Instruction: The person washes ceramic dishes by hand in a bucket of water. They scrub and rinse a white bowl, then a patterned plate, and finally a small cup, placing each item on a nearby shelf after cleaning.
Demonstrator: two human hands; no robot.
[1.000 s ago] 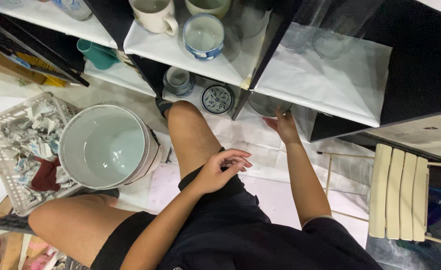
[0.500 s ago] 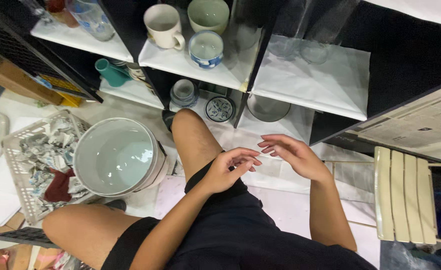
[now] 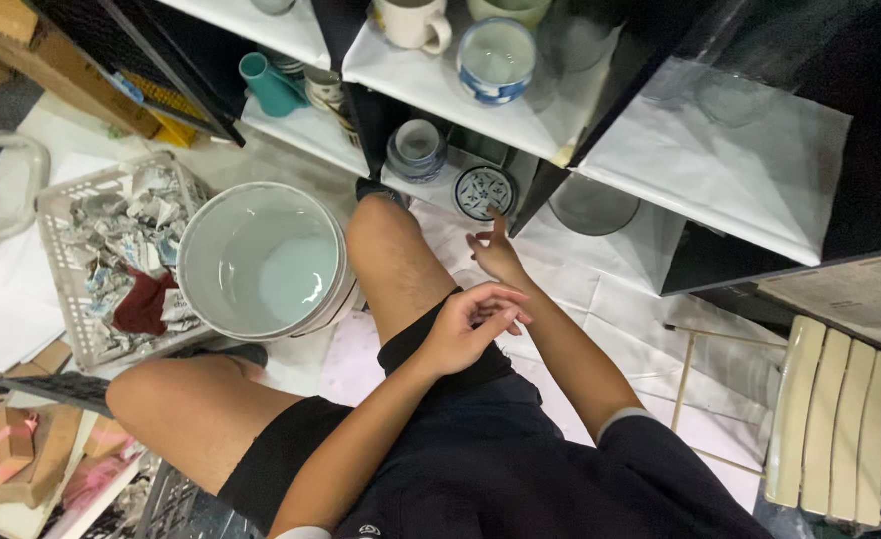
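Reaching with open fingers, the right hand (image 3: 495,255) nears the patterned dish (image 3: 485,192), not yet gripped; the left hand (image 3: 470,324) rests empty, loosely curled.

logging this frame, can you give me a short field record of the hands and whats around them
left hand: empty, fingers curled, resting on the thigh
right hand: empty, reaching toward the small patterned dish; contact unclear
bucket: large, pale, beside the knee
crate: grey, filled with crumpled paper
upper shelf: a white mug and a blue-and-white bowl
lower shelf: stacked bowls left of the dish
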